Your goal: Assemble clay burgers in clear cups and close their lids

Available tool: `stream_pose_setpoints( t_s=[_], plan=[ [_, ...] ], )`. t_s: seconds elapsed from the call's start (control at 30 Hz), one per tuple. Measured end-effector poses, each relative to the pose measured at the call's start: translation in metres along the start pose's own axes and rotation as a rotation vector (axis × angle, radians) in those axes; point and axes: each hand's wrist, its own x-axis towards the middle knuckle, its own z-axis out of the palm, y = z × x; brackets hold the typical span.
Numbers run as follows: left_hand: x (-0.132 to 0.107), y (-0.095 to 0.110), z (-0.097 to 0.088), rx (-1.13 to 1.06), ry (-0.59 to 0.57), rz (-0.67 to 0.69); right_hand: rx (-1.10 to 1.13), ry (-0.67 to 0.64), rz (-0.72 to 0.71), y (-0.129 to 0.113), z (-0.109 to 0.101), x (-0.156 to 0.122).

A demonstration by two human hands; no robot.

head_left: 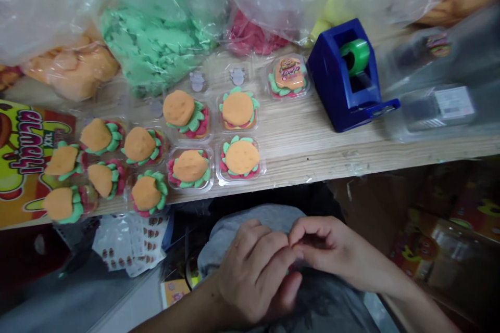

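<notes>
Largest first: a long pale wood shelf (312, 166) runs across the view, its front edge slanting from lower left up to the right, with the person's lap in grey cloth (250, 223) just below it. Both hands sit over the lap, below that edge and not touching the shelf. Wood shows in a wide strip along the front edge right of the cups, up to the right side of the view. Along the back, big clear plastic bags hold soft clay: green (152, 47), orange (72, 70), red (253, 36) and yellow (332, 10). They overhang the rear of the shelf. A blue tape dispenser (344, 75) with a green roll stands at right, beside a clear sealed pack with a white label (437, 109). A printed yellow and red box (27, 161) lies at far left. About ten burger-shaped clay toys (190, 165) in clear plastic cups sit in loose rows, close together, and a lidded one (288, 77) sits behind them. Printed sticker sheets (128, 244) lie below the shelf at left, with cardboard boxes (441, 250) low at right. The left hand (253, 276) and right hand (328, 250) meet, fingers curled and closed, with the fingertips (291, 239) pressed together; anything pinched there is hidden, cannot tell what.
</notes>
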Motion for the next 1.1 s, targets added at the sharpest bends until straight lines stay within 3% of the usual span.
stream_pose_setpoints(
  t_s=[0.33,0.47,0.53,0.63,0.8,1.1],
  plan=[
    [0.012,0.009,0.001,0.067,-0.146,-0.126,0.042,0.072,-0.061,0.006,0.012,0.004],
    [0.007,0.007,-0.003,-0.014,0.023,-0.135,0.049,0.125,-0.024,0.004,0.006,0.006],
    [0.002,0.002,-0.008,-0.107,0.039,-0.141,0.051,0.146,-0.010,0.004,0.002,0.007],
    [-0.009,-0.008,-0.019,-0.244,-0.061,-0.218,-0.011,0.188,-0.044,0.006,-0.001,0.006],
    [-0.031,-0.017,-0.030,-0.353,-0.132,-0.331,-0.136,0.253,-0.091,0.011,0.001,0.003],
    [-0.031,-0.019,-0.026,-0.334,-0.157,-0.257,-0.315,0.317,-0.262,0.013,0.010,-0.001]
  ],
)
